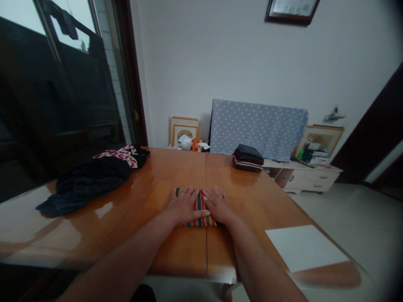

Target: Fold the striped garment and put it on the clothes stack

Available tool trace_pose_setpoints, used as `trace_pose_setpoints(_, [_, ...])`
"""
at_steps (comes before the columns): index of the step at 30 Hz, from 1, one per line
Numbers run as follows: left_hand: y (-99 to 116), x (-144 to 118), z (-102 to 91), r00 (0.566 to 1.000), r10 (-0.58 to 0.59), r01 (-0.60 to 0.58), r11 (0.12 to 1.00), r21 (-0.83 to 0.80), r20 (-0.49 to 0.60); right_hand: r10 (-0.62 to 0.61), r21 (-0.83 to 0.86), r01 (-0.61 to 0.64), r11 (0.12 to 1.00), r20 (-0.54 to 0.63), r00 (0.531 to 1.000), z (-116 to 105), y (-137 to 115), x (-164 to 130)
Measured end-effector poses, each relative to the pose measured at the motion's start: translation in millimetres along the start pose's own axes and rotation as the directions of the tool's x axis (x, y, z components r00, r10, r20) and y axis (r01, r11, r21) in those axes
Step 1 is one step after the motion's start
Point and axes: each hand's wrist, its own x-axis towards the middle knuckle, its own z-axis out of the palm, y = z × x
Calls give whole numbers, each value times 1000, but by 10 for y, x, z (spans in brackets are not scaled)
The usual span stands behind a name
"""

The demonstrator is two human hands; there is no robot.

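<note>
A small folded striped cloth (199, 209), in red, yellow and dark bands, lies flat on the wooden table (151, 197) near its middle. My left hand (183, 206) rests palm down on the cloth's left half, fingers spread. My right hand (218, 206) presses flat on its right half, fingers pointing away from me. The two hands almost touch over the cloth. Most of the cloth is hidden beneath them.
A heap of dark clothes (88, 180) with a red-and-white patterned piece lies at the table's left. A stack of folded dark cloths (248, 157) sits at the far right edge. A white sheet (305, 247) lies near the front right corner. A low cabinet (307, 176) stands beyond.
</note>
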Motion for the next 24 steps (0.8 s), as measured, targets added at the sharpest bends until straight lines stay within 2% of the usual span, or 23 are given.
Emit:
trace_pose_setpoints(8, [-24, 8, 18, 1000, -1, 2, 1000, -24, 29, 59, -26, -58, 998, 41, 997, -11, -30, -23])
trace_pose_setpoints(14, [-24, -17, 6, 1000, -2, 3, 999, -50, 18, 67, -38, -67, 997, -2, 998, 35, -1, -11])
trace_pose_setpoints(17, [-35, -23, 12, 1000, -11, 12, 998, -62, 18, 115, -47, -122, 991, -116, 986, 6, 76, 17])
trace_pose_setpoints(20, [-48, -28, 22, 1000, -8, 10, 997, -81, 14, 155, 12, -159, 987, -306, 939, -76, 76, 65])
trace_pose_setpoints(22, [-50, -35, 22, 1000, -5, 5, 996, -91, 2, 116, 93, -86, 992, -388, 914, -112, -10, 103])
trace_pose_setpoints(24, [-45, -46, 13, 1000, -7, 5, 995, -96, -20, 33, 166, 36, 986, -397, 917, -88, -140, 136])
